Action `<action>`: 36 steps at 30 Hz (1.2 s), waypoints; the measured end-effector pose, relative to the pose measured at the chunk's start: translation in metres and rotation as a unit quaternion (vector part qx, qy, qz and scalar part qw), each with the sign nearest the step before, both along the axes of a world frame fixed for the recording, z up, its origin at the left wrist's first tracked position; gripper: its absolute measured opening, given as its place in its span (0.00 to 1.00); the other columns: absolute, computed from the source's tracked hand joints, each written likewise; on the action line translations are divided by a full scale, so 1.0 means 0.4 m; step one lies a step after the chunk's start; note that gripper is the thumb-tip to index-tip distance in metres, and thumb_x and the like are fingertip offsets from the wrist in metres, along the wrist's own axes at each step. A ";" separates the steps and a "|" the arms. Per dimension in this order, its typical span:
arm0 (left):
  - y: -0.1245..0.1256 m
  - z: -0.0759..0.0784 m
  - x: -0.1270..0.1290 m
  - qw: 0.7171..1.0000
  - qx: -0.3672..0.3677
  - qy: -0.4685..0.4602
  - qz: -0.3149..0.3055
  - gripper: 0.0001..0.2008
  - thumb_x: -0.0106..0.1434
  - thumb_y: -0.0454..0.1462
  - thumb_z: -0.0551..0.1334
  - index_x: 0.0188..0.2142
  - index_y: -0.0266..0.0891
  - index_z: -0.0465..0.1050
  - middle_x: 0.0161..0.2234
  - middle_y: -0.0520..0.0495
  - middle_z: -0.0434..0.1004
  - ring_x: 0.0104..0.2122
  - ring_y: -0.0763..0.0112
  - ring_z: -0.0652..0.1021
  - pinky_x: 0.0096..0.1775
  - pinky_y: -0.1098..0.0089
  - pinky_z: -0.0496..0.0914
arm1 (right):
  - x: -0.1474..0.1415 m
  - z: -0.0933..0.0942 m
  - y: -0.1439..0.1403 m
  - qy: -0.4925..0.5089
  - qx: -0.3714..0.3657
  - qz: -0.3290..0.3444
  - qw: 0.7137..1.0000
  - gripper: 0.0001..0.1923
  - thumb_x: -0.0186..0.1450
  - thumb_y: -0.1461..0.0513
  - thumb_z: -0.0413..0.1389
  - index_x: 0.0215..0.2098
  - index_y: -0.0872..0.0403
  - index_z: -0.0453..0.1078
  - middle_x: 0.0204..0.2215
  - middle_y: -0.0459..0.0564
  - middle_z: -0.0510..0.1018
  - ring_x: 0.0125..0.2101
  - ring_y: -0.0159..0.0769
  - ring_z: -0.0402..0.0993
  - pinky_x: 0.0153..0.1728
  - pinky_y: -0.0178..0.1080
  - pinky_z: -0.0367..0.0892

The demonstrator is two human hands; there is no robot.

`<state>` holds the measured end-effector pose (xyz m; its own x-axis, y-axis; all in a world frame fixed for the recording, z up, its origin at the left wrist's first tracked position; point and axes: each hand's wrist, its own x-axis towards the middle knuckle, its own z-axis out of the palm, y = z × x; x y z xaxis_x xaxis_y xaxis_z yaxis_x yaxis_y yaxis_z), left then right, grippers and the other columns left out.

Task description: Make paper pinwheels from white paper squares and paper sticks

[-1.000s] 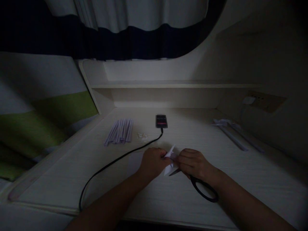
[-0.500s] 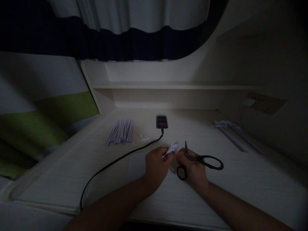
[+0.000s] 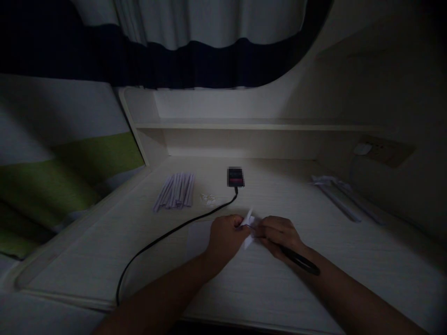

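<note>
My left hand is closed, pinching a small folded piece of white paper between thumb and fingers. My right hand is closed around black-handled scissors. Their handle loop lies back along my right wrist, and the blades, mostly hidden by my fingers, point left at the paper. Both hands meet just above the desk, with the fingertips close together. Whether the blades touch the paper is hard to make out in the dim light. A flat white sheet lies partly under my left hand.
Several rolled paper sticks lie on the desk at the left, beside small white scraps. A black device with a cable stands at the middle. Longer paper rolls lie at the right, below a wall socket.
My right hand has turned the scissors, so the blade that pointed up now points left toward the paper. The paper has tilted in my left hand, which stays nearly in place.
</note>
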<state>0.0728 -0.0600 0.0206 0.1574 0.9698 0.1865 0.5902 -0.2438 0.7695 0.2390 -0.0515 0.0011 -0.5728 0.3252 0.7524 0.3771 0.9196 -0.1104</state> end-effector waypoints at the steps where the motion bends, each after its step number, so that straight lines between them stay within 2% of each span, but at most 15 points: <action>1: 0.003 -0.003 -0.002 1.000 -0.005 -0.009 -0.005 0.08 0.49 0.36 0.56 0.23 0.37 0.74 0.20 0.52 0.73 0.22 0.74 0.70 0.24 0.76 0.60 | 0.006 0.004 0.004 -0.017 0.019 0.005 1.000 0.06 0.59 0.65 0.48 0.28 0.57 0.67 0.22 0.50 0.71 0.24 0.31 0.66 0.25 0.34 0.62; 4: 0.013 -0.016 -0.003 0.999 -0.023 -0.038 -0.010 0.08 0.48 0.36 0.55 0.22 0.36 0.73 0.18 0.53 0.71 0.21 0.74 0.69 0.22 0.77 0.59 | 0.014 0.012 0.010 -0.038 0.044 0.001 0.998 0.09 0.61 0.64 0.47 0.27 0.57 0.67 0.21 0.50 0.71 0.23 0.30 0.66 0.24 0.34 0.62; 9: 0.028 -0.023 0.001 0.992 -0.072 -0.105 -0.011 0.08 0.47 0.36 0.56 0.22 0.35 0.73 0.17 0.53 0.69 0.20 0.75 0.68 0.21 0.77 0.59 | 0.007 0.011 0.006 -0.019 0.036 -0.031 0.999 0.06 0.59 0.65 0.48 0.29 0.57 0.67 0.24 0.51 0.72 0.25 0.31 0.68 0.25 0.33 0.64; 12: 0.034 -0.014 0.001 0.981 -0.111 -0.158 -0.004 0.08 0.47 0.36 0.56 0.23 0.34 0.73 0.17 0.53 0.69 0.19 0.76 0.67 0.22 0.76 0.59 | 0.005 0.005 -0.001 0.030 -0.005 -0.041 0.999 0.05 0.58 0.66 0.51 0.30 0.56 0.68 0.25 0.51 0.73 0.25 0.30 0.69 0.24 0.33 0.65; 15: 0.037 -0.005 -0.003 0.976 -0.115 -0.185 0.009 0.09 0.46 0.35 0.57 0.25 0.33 0.74 0.18 0.53 0.69 0.19 0.77 0.67 0.23 0.76 0.60 | 0.006 0.001 -0.009 0.071 -0.073 -0.057 0.993 0.04 0.57 0.68 0.52 0.30 0.55 0.68 0.24 0.49 0.72 0.23 0.29 0.68 0.23 0.33 0.65; 18: 0.038 -0.003 -0.005 0.975 -0.114 -0.192 0.009 0.08 0.46 0.36 0.57 0.24 0.33 0.73 0.18 0.53 0.68 0.18 0.78 0.66 0.22 0.76 0.59 | 0.007 0.000 -0.011 0.083 -0.091 -0.059 0.991 0.05 0.56 0.68 0.52 0.30 0.55 0.69 0.24 0.49 0.72 0.23 0.30 0.68 0.22 0.33 0.64; 24: 0.033 -0.006 0.001 0.973 -0.122 -0.196 -0.009 0.09 0.48 0.36 0.57 0.25 0.33 0.73 0.18 0.53 0.68 0.19 0.78 0.66 0.22 0.76 0.59 | 0.006 0.001 -0.004 0.054 -0.035 -0.039 0.997 0.05 0.55 0.68 0.54 0.30 0.56 0.70 0.24 0.50 0.73 0.24 0.31 0.70 0.24 0.34 0.66; 28: 0.031 -0.007 0.004 0.977 -0.120 -0.174 -0.016 0.09 0.48 0.36 0.57 0.25 0.34 0.73 0.19 0.53 0.70 0.20 0.76 0.68 0.22 0.77 0.61 | 0.005 0.007 -0.004 0.036 -0.015 -0.052 0.998 0.04 0.56 0.67 0.53 0.29 0.56 0.70 0.24 0.51 0.74 0.24 0.31 0.70 0.24 0.34 0.66; 36: 0.029 -0.022 0.006 0.983 -0.087 -0.161 -0.023 0.09 0.50 0.37 0.56 0.27 0.35 0.73 0.21 0.52 0.73 0.22 0.74 0.71 0.24 0.76 0.63 | 0.002 0.013 -0.009 0.037 -0.048 -0.060 0.996 0.05 0.57 0.66 0.51 0.30 0.56 0.69 0.23 0.50 0.73 0.23 0.31 0.69 0.24 0.34 0.65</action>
